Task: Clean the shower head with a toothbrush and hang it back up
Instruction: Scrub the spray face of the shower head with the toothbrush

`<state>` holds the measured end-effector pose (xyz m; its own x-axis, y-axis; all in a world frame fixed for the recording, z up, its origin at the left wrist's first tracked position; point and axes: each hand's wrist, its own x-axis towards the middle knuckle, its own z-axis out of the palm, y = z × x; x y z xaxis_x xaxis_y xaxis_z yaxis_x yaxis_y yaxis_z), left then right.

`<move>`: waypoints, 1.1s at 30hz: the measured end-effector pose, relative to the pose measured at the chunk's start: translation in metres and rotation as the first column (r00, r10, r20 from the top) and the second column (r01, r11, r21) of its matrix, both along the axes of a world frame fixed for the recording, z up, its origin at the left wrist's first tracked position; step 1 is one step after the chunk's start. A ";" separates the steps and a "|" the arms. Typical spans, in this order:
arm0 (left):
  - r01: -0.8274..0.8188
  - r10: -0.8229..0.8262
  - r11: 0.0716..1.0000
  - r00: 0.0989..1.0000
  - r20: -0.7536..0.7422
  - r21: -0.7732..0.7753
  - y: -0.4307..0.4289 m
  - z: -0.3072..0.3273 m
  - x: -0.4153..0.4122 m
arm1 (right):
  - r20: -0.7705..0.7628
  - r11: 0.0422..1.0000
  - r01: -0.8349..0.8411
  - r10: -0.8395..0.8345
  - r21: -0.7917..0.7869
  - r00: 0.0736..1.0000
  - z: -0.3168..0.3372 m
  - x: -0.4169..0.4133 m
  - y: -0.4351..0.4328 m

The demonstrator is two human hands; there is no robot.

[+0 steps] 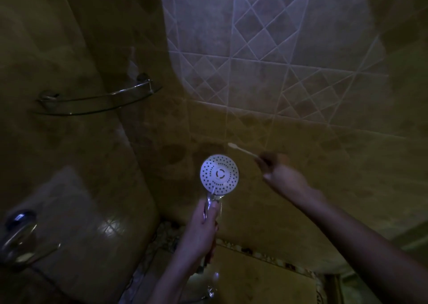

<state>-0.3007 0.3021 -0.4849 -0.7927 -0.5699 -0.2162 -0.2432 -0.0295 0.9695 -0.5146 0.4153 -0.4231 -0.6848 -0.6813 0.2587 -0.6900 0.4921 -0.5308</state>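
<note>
where two tiled walls meet in a dim shower corner, a curved glass shelf (pixel 97 101) juts out at upper left and a chrome tap (pixel 19 236) sits at lower left, leaving bare wall tile ahead. the left hand (pixel 199 232) is closed around the handle of the shower head (pixel 219 174), holding it upright with its perforated face toward the camera. the right hand (pixel 281 171), arm stretched forward, pinches a pale toothbrush (pixel 242 150), bristles pointing left, above and just right of the shower head, not touching it.

Dim tiled shower walls (pixel 266 55), glass corner shelf (pixel 97 99), chrome tap (pixel 18 234).
</note>
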 end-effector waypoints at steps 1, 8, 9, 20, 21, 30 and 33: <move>-0.002 0.002 1.000 1.000 -0.007 0.016 -0.001 -0.001 0.003 | -0.032 0.998 -0.043 0.042 -0.042 0.999 0.001 0.002 -0.001; -0.030 0.028 0.996 0.999 -0.028 -0.080 -0.012 -0.004 0.011 | -0.208 0.980 -0.196 0.200 0.038 0.958 0.005 0.020 -0.008; -0.029 0.028 0.996 0.999 -0.019 -0.088 -0.012 -0.005 0.012 | -0.189 0.996 -0.091 0.093 0.018 0.978 0.006 0.015 -0.009; -0.054 0.053 0.998 0.998 -0.037 -0.022 -0.010 -0.007 0.014 | -0.222 0.982 -0.177 0.159 -0.064 0.962 0.014 0.022 -0.011; -0.051 0.050 0.998 0.998 -0.039 -0.020 -0.009 -0.007 0.014 | -0.230 0.951 -0.291 0.262 -0.101 0.937 0.016 0.027 -0.009; -0.023 0.024 1.000 0.997 -0.076 0.009 -0.008 0.004 0.020 | -0.228 0.975 -0.199 0.172 -0.101 0.958 0.014 0.022 -0.009; -0.032 0.034 0.999 0.995 -0.092 0.021 -0.009 0.008 0.019 | -0.222 0.838 -0.545 0.534 0.010 0.816 0.017 0.045 -0.001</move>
<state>-0.2821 0.2931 -0.4772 -0.7908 -0.5923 -0.1544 -0.1513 -0.0552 0.9869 -0.4696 0.4140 -0.4058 -0.1380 -0.9071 0.3977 -0.9329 -0.0158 -0.3597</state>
